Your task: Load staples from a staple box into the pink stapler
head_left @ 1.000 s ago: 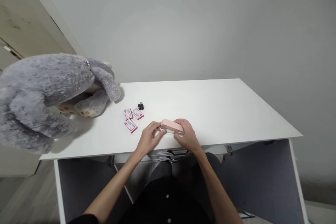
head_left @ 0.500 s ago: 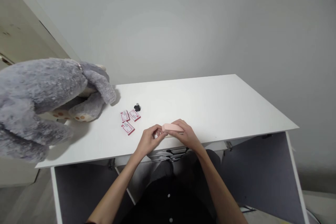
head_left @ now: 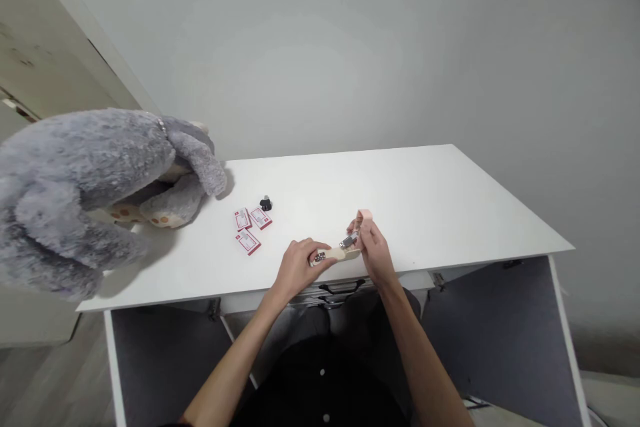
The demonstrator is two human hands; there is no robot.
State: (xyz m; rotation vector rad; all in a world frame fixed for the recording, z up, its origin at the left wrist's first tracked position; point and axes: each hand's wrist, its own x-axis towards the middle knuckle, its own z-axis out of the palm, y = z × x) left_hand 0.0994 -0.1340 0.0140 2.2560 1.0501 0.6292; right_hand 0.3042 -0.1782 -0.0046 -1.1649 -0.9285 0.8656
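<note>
In front of me, over the white tabletop (head_left: 380, 187), an opened stapler (head_left: 337, 254) is held between both hands. Its cream base is gripped by my left hand (head_left: 300, 265), thumb and fingers closed around one end. My right hand (head_left: 377, 255) pinches the raised pink cover (head_left: 365, 215) at the other end. Between the hands a silver metal part of the stapler shows; some of it is hidden by the fingers. To the left of my left hand lie several small red-and-white boxes (head_left: 249, 241), touching neither hand.
A small black object (head_left: 266, 203) lies behind the boxes, its kind unclear. A large grey plush toy (head_left: 120, 153) sits on the table's left side. Drawer handles (head_left: 343, 288) show under the front edge, and cabinet doors (head_left: 495, 327) stand open below. A grey wall (head_left: 320, 47) rises behind.
The stapler was closed in both hands; now its pink cover is swung up by my right hand, exposing the metal inside. My right hand moved slightly right. The view shifted a little.
</note>
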